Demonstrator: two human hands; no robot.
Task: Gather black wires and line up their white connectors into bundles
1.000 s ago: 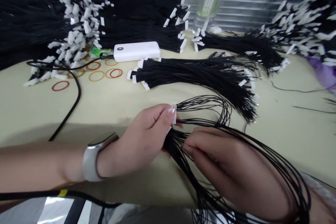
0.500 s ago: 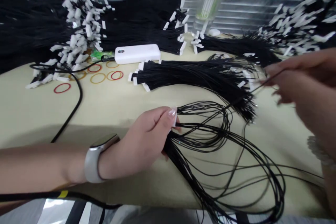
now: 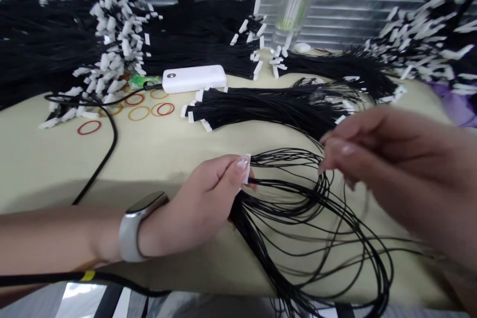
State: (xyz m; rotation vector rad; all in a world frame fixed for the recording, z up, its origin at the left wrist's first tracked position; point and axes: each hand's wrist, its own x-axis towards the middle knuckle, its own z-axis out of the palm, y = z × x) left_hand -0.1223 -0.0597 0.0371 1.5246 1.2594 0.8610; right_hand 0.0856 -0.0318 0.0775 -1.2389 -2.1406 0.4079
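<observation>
My left hand [image 3: 208, 198], a grey watch on its wrist, is closed on a bunch of thin black cords [image 3: 298, 218] with small white tags at the thumb. The cords loop out to the right and hang over the table's near edge. My right hand [image 3: 391, 169] hovers above the loops, blurred by motion, with thumb and fingers pinched together near one cord's end. Whether a cord is in that pinch I cannot make out. A bundle of finished black cords [image 3: 276, 104] with white tags lies just behind both hands.
The cream table [image 3: 156, 154] carries big piles of tagged black cords at the back left [image 3: 97, 44] and right [image 3: 421, 44], a white power bank [image 3: 194, 78], several rubber bands [image 3: 139, 109], a clear bottle [image 3: 294, 5] and a thick black cable [image 3: 100, 159].
My right hand drew a cord out to the far right, then came back left to hover above the loops. The left hand kept its grip and stayed put.
</observation>
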